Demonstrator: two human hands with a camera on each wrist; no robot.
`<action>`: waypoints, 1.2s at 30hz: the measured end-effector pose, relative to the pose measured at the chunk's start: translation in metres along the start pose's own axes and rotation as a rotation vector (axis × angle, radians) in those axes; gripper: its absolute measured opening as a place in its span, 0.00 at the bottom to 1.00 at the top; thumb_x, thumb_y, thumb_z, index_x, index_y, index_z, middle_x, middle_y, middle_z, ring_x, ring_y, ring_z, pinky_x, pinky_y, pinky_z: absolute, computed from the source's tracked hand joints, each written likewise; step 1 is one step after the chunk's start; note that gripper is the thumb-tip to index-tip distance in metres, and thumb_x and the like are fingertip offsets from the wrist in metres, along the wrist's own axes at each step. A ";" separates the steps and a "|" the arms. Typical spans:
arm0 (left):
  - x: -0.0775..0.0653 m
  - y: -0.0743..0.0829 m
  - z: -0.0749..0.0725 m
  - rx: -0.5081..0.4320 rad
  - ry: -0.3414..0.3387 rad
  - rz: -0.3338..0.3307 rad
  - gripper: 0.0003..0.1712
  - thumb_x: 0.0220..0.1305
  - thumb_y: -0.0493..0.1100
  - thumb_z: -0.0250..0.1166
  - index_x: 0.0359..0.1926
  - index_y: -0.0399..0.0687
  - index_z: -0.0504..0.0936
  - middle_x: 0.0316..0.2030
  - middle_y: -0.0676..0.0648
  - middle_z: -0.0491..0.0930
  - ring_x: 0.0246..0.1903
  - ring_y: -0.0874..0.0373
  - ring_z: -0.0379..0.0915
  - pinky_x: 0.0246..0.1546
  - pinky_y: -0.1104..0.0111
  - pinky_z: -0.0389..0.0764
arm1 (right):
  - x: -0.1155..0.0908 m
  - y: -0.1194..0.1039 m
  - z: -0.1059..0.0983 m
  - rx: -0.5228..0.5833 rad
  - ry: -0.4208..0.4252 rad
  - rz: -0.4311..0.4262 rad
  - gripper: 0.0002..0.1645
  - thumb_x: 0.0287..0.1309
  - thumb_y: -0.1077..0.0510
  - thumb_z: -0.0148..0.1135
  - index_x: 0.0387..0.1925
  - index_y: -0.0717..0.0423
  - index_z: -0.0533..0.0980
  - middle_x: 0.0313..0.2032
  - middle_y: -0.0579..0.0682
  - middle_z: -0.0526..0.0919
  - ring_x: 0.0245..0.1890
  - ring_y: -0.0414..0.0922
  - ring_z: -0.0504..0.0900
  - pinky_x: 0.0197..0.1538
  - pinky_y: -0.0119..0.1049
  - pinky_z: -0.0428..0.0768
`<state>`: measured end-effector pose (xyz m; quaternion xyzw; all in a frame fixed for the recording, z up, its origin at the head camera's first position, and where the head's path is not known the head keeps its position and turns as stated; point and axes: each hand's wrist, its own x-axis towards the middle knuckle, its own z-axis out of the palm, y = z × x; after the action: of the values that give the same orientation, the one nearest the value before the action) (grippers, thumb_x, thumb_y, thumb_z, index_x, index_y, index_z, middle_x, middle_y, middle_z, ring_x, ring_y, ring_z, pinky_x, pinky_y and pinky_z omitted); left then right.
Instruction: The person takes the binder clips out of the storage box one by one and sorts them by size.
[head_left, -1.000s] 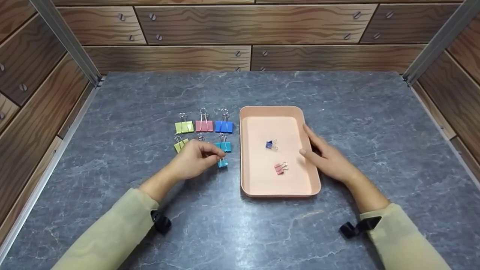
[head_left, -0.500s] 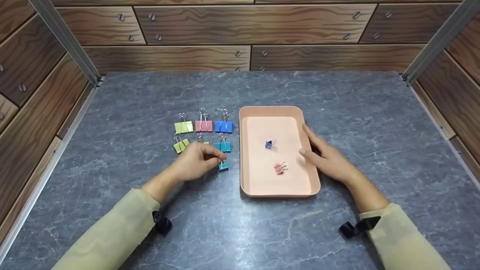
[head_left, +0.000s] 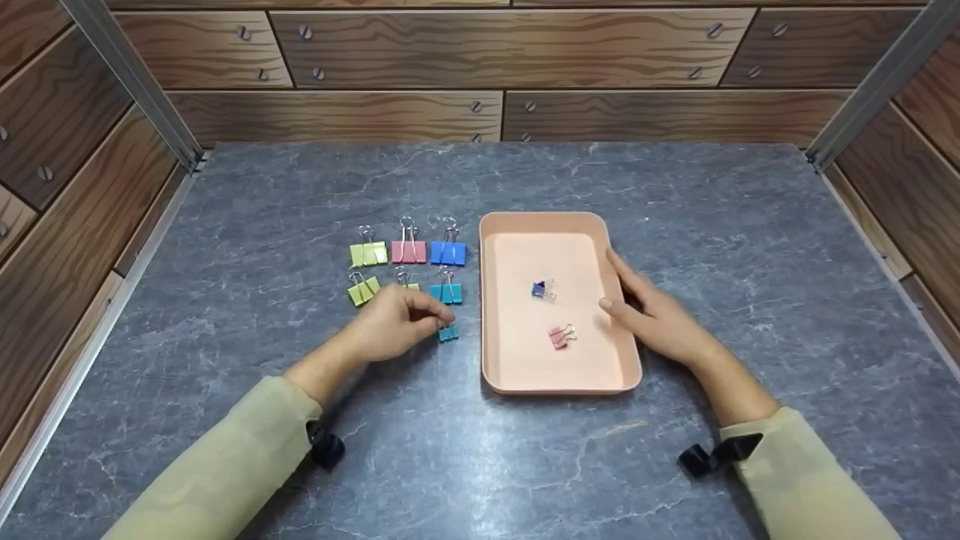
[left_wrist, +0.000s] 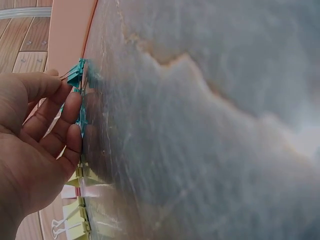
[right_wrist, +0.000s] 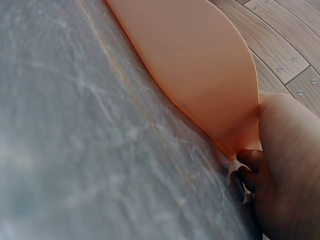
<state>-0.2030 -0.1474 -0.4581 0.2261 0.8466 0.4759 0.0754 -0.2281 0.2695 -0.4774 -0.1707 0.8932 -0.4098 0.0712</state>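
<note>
My left hand [head_left: 394, 322] pinches a small teal binder clip [head_left: 448, 333] by its handles between thumb and forefinger, just left of the tray. In the left wrist view, that teal clip [left_wrist: 76, 74] is at the fingertips, right at the tabletop. My right hand [head_left: 664, 322] grips the right wall of a shallow pink tray [head_left: 486, 315], thumb over the rim and fingers along the outside. Inside the tray lie a small dark blue binder clip [head_left: 538, 289] and a small pink binder clip [head_left: 559, 337].
Larger binder clips stand in two rows left of the tray: lime [head_left: 368, 254], pink [head_left: 409, 253] and blue [head_left: 448, 253] behind, lime [head_left: 364, 291], yellowish [head_left: 409, 286] and teal [head_left: 447, 292] in front. The yellowish one is partly behind my left hand. Wood-patterned panels [head_left: 510, 49] border the table.
The small teal clip has shifted slightly toward the near side, turning a little, with my left hand still pinching it. My right hand and the tray have stayed put.
</note>
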 end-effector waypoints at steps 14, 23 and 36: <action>-0.005 0.007 -0.008 -0.021 0.008 0.016 0.08 0.69 0.31 0.69 0.46 0.35 0.91 0.40 0.43 0.90 0.38 0.57 0.82 0.41 0.67 0.85 | 0.000 0.000 0.000 0.000 -0.003 -0.015 0.47 0.77 0.41 0.59 0.86 0.36 0.48 0.82 0.63 0.53 0.80 0.62 0.53 0.79 0.63 0.52; 0.006 0.028 -0.018 -0.011 0.006 0.035 0.11 0.71 0.33 0.67 0.51 0.36 0.89 0.45 0.38 0.89 0.41 0.55 0.81 0.40 0.64 0.83 | 0.000 0.000 -0.001 -0.001 -0.005 -0.008 0.47 0.78 0.40 0.58 0.86 0.34 0.47 0.82 0.63 0.54 0.80 0.62 0.54 0.79 0.63 0.52; 0.041 0.055 0.005 -0.013 -0.080 0.110 0.12 0.71 0.33 0.68 0.53 0.39 0.89 0.49 0.39 0.88 0.45 0.56 0.83 0.50 0.60 0.86 | 0.000 0.001 0.000 -0.015 -0.002 -0.016 0.47 0.77 0.41 0.59 0.86 0.34 0.47 0.82 0.62 0.52 0.81 0.62 0.53 0.79 0.63 0.51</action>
<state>-0.2207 -0.1004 -0.4112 0.2906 0.8261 0.4754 0.0841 -0.2280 0.2704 -0.4777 -0.1789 0.8949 -0.4033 0.0675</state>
